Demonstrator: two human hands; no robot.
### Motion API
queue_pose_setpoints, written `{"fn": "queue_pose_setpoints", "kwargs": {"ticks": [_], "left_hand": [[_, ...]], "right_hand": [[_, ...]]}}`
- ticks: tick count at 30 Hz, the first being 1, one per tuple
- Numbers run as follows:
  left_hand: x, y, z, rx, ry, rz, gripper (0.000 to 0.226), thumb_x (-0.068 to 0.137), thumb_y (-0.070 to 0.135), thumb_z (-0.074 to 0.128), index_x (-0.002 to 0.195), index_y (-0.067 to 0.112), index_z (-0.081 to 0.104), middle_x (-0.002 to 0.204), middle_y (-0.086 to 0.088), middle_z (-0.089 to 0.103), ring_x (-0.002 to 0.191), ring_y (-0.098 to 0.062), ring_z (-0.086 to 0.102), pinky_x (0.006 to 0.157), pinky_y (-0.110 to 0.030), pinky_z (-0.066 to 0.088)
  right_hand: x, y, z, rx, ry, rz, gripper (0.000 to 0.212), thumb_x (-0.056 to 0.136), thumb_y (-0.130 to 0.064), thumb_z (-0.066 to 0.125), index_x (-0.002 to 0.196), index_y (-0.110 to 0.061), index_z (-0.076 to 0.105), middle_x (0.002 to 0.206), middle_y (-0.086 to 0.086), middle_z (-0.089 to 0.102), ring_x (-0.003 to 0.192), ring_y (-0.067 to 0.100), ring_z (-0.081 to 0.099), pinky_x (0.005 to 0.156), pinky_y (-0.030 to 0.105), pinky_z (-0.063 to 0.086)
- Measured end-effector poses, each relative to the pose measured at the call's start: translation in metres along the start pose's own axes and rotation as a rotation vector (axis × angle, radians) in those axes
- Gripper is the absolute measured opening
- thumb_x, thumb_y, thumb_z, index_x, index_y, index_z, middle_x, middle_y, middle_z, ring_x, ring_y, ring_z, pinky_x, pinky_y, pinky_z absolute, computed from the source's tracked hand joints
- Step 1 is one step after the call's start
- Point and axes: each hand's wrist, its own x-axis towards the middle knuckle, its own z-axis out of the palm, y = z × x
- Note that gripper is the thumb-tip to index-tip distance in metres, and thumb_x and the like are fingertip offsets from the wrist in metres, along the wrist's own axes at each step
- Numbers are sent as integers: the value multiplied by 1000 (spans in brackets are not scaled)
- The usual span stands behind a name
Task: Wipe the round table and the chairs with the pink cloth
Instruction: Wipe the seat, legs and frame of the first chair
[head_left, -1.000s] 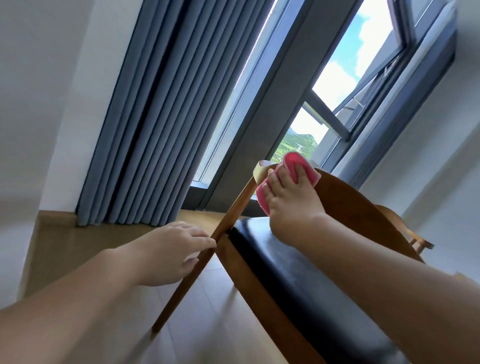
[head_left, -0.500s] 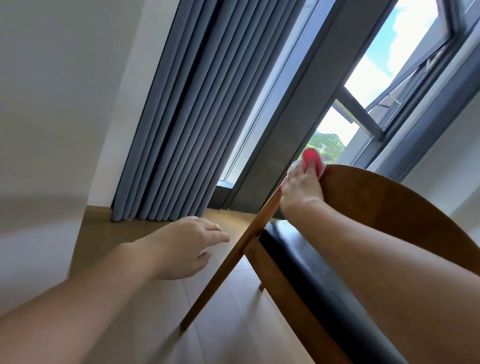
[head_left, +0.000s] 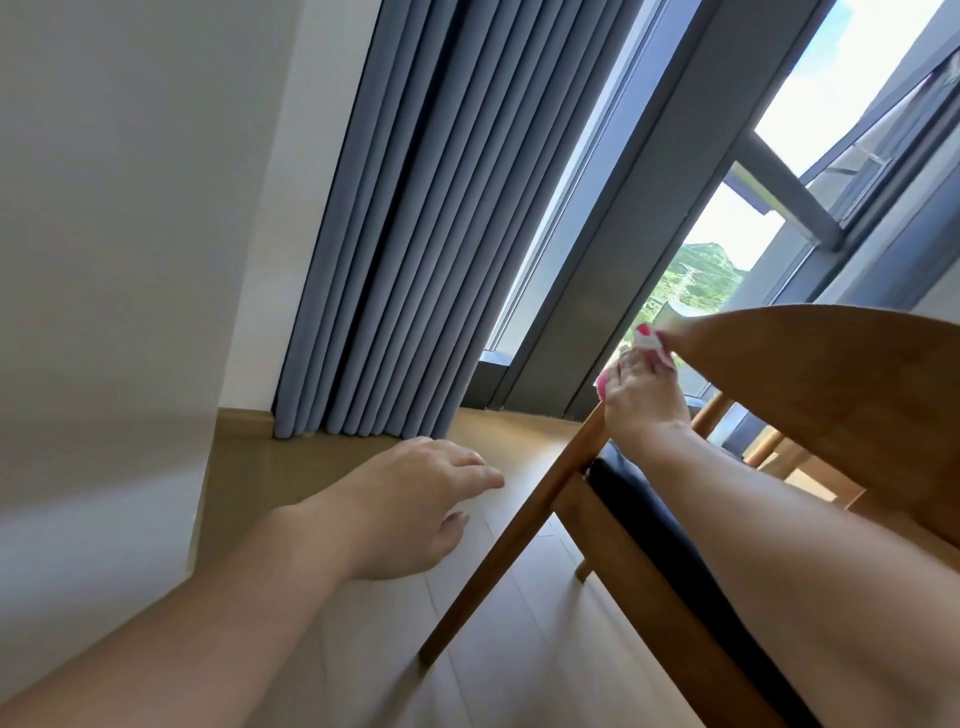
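1. Two hands in view: right hand (head_left: 641, 402) gripping a crumpled pink cloth (head_left: 649, 345) against the upper left end of a curved brown wooden chair (head_left: 841, 410) backrest, fingers curled over the fabric; left hand (head_left: 415, 506) hovering loose and empty above the pale wooden floor (head_left: 519, 649), touching nothing.
2. Mostly hidden under the fingers, the cloth: only pink scraps above and below the knuckles, so long axis hard to tell; apparently bunched along the fingers, pointing up toward the grey-framed window (head_left: 727, 223).
3. Risk, as a judgement: chair seemingly tipped, dark padded seat (head_left: 675, 545) sloping, slanted leg (head_left: 519, 525) unsteadied by the free hand; a hard push at the backrest could slide or topple it.
4. Further risk: cloth slipping off the narrow edge, leaving the rim unwiped.
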Motion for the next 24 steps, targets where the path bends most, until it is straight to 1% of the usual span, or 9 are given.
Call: {"fn": "queue_pose_setpoints", "kwargs": {"ticks": [2, 4, 6, 8, 10, 13, 16, 20, 24], "left_hand": [[0, -6, 5, 8, -14, 2, 49, 100, 31, 45, 146, 37, 32, 146, 18, 38, 137, -2, 31, 115, -22, 25], [-1, -10, 10, 17, -35, 2, 49, 100, 31, 44, 146, 37, 31, 147, 18, 38, 138, -2, 30, 115, -21, 24], [-3, -15, 16, 22, -63, 3, 49, 100, 31, 44, 147, 37, 31, 147, 18, 38, 138, -2, 30, 114, -21, 22], [-5, -17, 20, 15, -98, 1, 49, 100, 30, 43, 147, 37, 31, 147, 18, 38, 138, -2, 30, 113, -20, 21], [-6, -17, 24, 6, -114, -1, 49, 100, 29, 44, 147, 37, 32, 147, 18, 39, 137, -2, 30, 113, -20, 22], [-6, -14, 27, -6, -118, -9, 49, 99, 28, 46, 146, 37, 34, 143, 18, 42, 135, -4, 34, 112, -21, 27], [-4, -4, 33, -2, -139, 11, 48, 99, 26, 47, 144, 37, 36, 140, 16, 46, 132, -7, 38, 111, -24, 32], [-2, 9, 43, 3, -212, 43, 44, 99, 25, 47, 141, 33, 42, 136, 11, 51, 129, -12, 42, 109, -32, 38], [0, 11, 51, 9, -233, 55, 40, 98, 25, 48, 137, 30, 45, 128, 8, 55, 124, -14, 45, 106, -34, 40]], "right_hand": [[6, -1, 12, 159, 25, -12, 52, 102, -17, 24, 152, -5, 24, 160, 16, 19, 149, 34, 9, 120, 49, 11], [12, -4, 21, 241, 60, -39, 50, 100, -21, 26, 148, -7, 33, 158, 16, 24, 148, 35, 8, 118, 51, 8], [17, -10, 30, 294, 139, -77, 43, 99, -25, 34, 134, -7, 52, 144, 16, 44, 143, 38, 21, 115, 54, 10], [15, -22, 38, 252, 213, -181, 32, 95, -26, 48, 112, -8, 69, 118, 13, 64, 128, 40, 43, 113, 55, 18], [9, -40, 46, 227, 218, -273, 25, 91, -25, 56, 101, -8, 72, 106, 12, 68, 117, 40, 53, 110, 57, 28], [-1, -71, 56, 282, 150, -378, 28, 95, -27, 51, 110, -10, 68, 117, 10, 63, 123, 38, 49, 112, 55, 27], [-11, -88, 57, 301, 141, -464, 27, 96, -34, 55, 118, -20, 63, 121, 0, 60, 124, 27, 48, 113, 47, 27], [-26, -98, 57, 262, 124, -658, 45, 94, -31, 61, 137, -25, 50, 140, -3, 51, 137, 27, 37, 114, 47, 24], [-34, -100, 58, 275, 35, -555, 59, 100, -38, 48, 153, -23, 26, 160, 5, 23, 149, 32, 13, 120, 55, 9]]}}
